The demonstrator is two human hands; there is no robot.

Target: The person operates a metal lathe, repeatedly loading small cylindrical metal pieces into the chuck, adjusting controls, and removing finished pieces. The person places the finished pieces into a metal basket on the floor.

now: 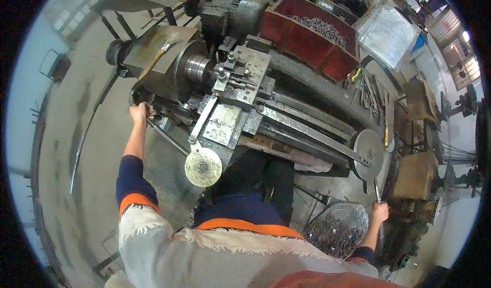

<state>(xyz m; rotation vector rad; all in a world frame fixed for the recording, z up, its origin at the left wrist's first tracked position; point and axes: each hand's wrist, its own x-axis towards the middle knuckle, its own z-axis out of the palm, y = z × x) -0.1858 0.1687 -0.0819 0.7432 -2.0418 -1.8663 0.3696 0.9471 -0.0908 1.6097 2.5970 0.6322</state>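
Note:
A small metal lathe point(225, 88) stands before me, with a shiny round chuck point(198, 68) and a tool slide point(243, 78). My left hand point(139, 113) is closed at the upper end of a metal lever bar point(169, 138), beside the headstock. That bar runs down toward a round pale disc point(203, 167) at the slide's near side. Far to the right, my right hand point(379, 212) is wrapped round a metal handle point(377, 191) below a larger grey disc point(368, 155). A long flat link bar point(312, 134) joins this disc to the slide.
A red bin point(291, 37) of small metal parts sits behind the lathe. A brush point(157, 58) lies on the headstock. Several hand tools point(376, 96) lie at the right. A perforated basket point(353, 214) of dark pieces stands near my right arm. A thin rod point(92, 124) juts out at left.

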